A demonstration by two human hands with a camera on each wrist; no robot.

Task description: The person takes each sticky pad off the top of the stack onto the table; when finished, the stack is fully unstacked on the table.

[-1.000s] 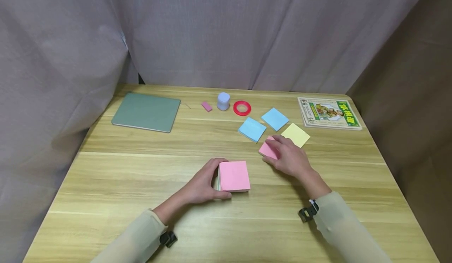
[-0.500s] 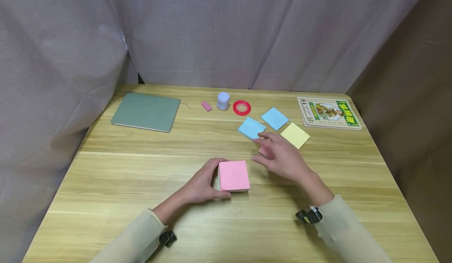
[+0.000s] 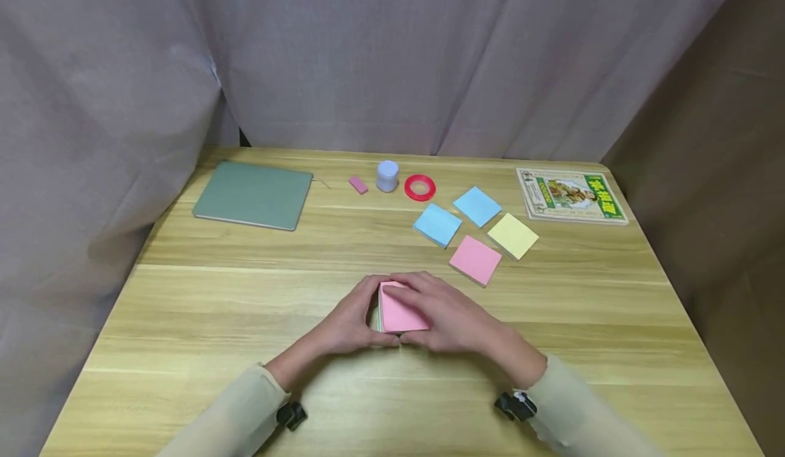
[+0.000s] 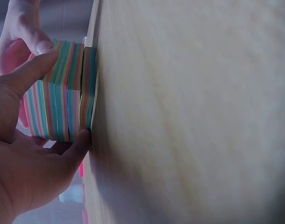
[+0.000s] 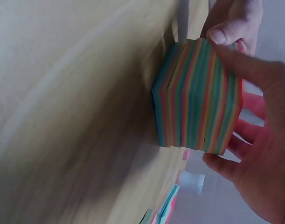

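From the head view, the left hand (image 3: 349,324) and right hand (image 3: 450,317) both clasp the note block (image 3: 398,314) at mid-desk (image 3: 214,307). Left wrist: fingers curl round the block's striped edge (pastel layers). Right wrist: thumb and fingers pinch it.

The right hand (image 5: 254,154) grips a striped pad of notes (image 5: 198,95) on the wooden table (image 5: 63,107).

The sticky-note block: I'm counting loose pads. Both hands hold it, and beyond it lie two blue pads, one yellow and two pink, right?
Not quite. The head view shows one pink pad, not two. Both hands hold the sticky-note block; the rest stands.
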